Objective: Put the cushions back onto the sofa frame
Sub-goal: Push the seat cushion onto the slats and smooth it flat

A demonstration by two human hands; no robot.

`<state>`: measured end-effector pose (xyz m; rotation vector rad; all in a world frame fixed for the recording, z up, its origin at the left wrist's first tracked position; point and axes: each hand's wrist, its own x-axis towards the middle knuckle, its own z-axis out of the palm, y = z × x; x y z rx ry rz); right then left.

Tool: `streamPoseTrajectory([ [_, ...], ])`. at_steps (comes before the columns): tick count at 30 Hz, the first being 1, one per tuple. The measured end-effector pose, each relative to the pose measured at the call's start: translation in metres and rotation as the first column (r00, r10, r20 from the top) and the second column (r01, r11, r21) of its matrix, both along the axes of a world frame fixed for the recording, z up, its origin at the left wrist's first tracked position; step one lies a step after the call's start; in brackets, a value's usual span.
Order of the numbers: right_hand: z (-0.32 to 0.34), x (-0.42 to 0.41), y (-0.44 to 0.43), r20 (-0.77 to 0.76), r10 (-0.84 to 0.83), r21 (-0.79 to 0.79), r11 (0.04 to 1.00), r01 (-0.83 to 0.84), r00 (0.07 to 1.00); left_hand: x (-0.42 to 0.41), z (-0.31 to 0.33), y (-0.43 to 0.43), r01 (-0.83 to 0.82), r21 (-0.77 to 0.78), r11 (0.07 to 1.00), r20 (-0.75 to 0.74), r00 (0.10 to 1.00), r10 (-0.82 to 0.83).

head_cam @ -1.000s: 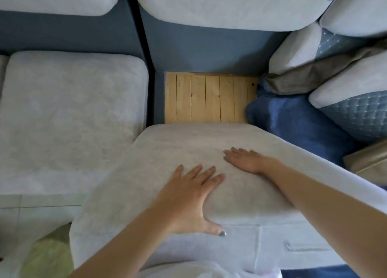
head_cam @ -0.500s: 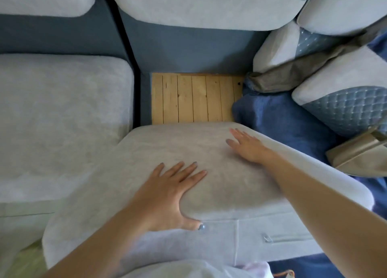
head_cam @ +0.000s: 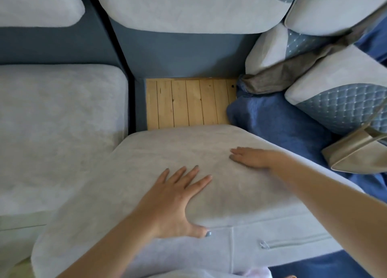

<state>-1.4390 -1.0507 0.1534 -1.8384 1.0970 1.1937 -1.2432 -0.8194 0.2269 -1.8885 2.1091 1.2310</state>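
The blue-grey sofa frame point(head_cam: 178, 53) shows bare wooden slats point(head_cam: 188, 104) at the back of its middle seat. A grey seat cushion point(head_cam: 58, 120) lies square on the left seat. A second cushion point(head_cam: 157, 162) lies askew over the slats' near part. A blue blanket point(head_cam: 272, 127) covers the right seat, touching the slats.

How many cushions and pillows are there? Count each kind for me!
Seat cushions: 2
Big cushions along the back: 3
Smaller pillows piled on the right: 2
Total: 7
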Motion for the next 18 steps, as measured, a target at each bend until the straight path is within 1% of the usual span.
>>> streamPoseTrajectory([
  [1,0.002,0.003,-0.012,0.024,-0.047,-0.044,0.998,0.048,0.999,-0.003,-0.001,-0.003,0.007,-0.005,1.0,-0.009,1.0,-0.007],
  [2,0.001,0.004,-0.018,0.057,-0.077,-0.13,0.988,0.084,0.995,-0.005,-0.002,-0.005,0.016,-0.004,1.0,-0.019,1.0,-0.016],
  [3,-0.002,0.002,-0.014,0.07,-0.079,-0.228,0.969,0.093,0.994,-0.007,-0.003,-0.005,0.024,0.004,1.0,-0.028,0.999,-0.024],
  [4,-0.005,-0.002,-0.001,0.03,-0.052,-0.257,0.965,0.058,0.998,-0.009,-0.004,-0.004,0.029,0.017,0.999,-0.034,0.999,-0.029],
  [6,-0.015,-0.011,0.02,-0.11,0.028,-0.103,0.994,-0.039,0.994,-0.011,-0.006,0.0,0.034,0.037,0.999,-0.042,0.999,-0.032],
  [7,-0.017,-0.015,0.018,-0.118,0.026,-0.053,0.998,-0.032,0.993,-0.011,-0.006,0.001,0.033,0.036,0.999,-0.041,0.999,-0.031],
  [8,-0.018,-0.016,0.005,-0.091,-0.008,-0.069,0.998,0.002,0.996,-0.009,-0.007,0.0,0.025,0.026,0.999,-0.039,0.999,-0.024],
  [9,-0.012,-0.017,-0.008,-0.042,-0.047,-0.143,0.989,0.041,0.998,-0.007,-0.008,-0.001,0.016,0.014,1.0,-0.035,0.999,-0.016],
  [11,-0.009,-0.027,-0.024,0.034,-0.093,-0.362,0.927,0.099,0.995,-0.004,-0.01,-0.002,0.01,0.003,1.0,-0.036,0.999,-0.009],
  [12,-0.008,-0.034,-0.018,0.015,-0.095,-0.385,0.918,0.094,0.995,-0.005,-0.01,-0.002,0.016,0.007,1.0,-0.038,0.999,-0.016],
  [13,-0.009,-0.039,-0.005,-0.043,-0.084,-0.334,0.94,0.065,0.996,-0.007,-0.01,-0.001,0.024,0.01,1.0,-0.038,0.999,-0.024],
  [14,-0.013,-0.044,0.007,-0.132,-0.066,-0.232,0.972,0.034,0.989,-0.01,-0.011,0.0,0.032,0.009,0.999,-0.037,0.999,-0.031],
  [15,-0.018,-0.047,0.01,-0.176,-0.039,-0.147,0.989,0.013,0.984,-0.011,-0.011,0.001,0.034,0.009,0.999,-0.034,0.999,-0.033],
  [16,-0.021,-0.048,0.002,-0.163,-0.044,-0.12,0.993,0.025,0.986,-0.011,-0.011,0.0,0.032,0.005,0.999,-0.034,0.999,-0.031],
  [17,-0.019,-0.043,-0.015,-0.13,-0.071,-0.143,0.988,0.052,0.989,-0.009,-0.012,0.0,0.016,-0.005,1.0,-0.036,0.999,-0.016],
  [18,-0.015,-0.04,-0.03,-0.084,-0.104,-0.217,0.973,0.084,0.991,-0.006,-0.013,-0.001,0.003,-0.016,1.0,-0.038,0.999,-0.004],
])
